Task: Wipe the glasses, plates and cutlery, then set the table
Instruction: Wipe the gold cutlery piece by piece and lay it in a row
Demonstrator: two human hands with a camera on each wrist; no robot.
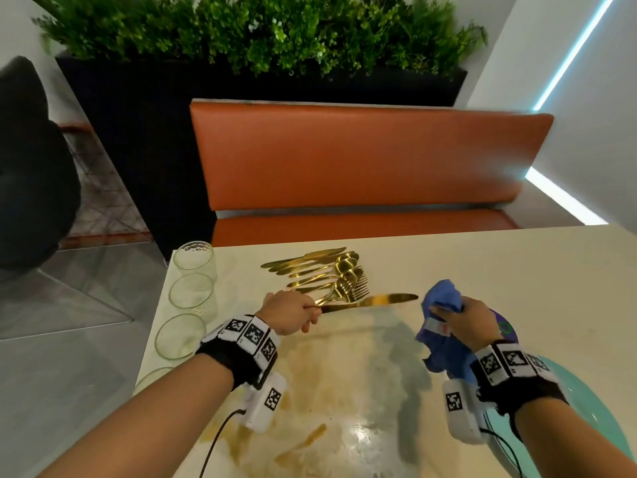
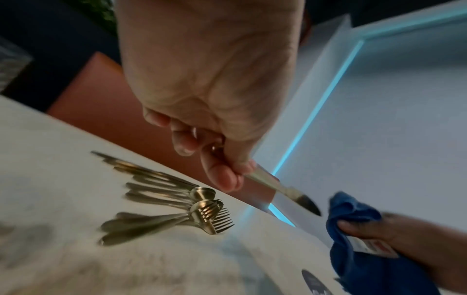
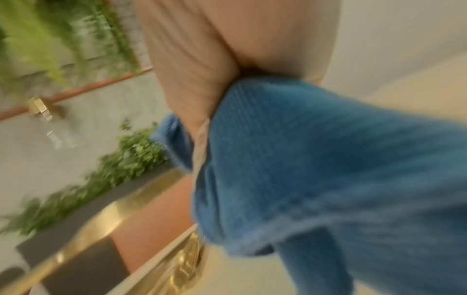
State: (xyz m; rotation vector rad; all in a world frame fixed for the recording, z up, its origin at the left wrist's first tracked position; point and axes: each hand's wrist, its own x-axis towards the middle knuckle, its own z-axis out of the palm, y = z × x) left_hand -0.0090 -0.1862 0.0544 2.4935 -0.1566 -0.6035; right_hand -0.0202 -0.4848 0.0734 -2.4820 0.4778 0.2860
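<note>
Left hand (image 1: pixel 291 312) grips the gold metal table knife (image 1: pixel 370 301) by its handle, blade held level above the pale table (image 1: pixel 482 270), near the cloth. Right hand (image 1: pixel 465 320) clutches a bunched blue microfibre cloth (image 1: pixel 443 298). Knife looks stiff, light, slick when polished; handle is the safe hold. Four clear tumblers (image 1: pixel 193 260) along the left edge. Gold cutlery pile (image 1: pixel 327 274) overlaps; count uncertain. Turquoise plates (image 1: pixel 579 401), stacked, number unclear.

No readable text; the cloth's tag (image 2: pixel 374 246) print is too blurred.
</note>
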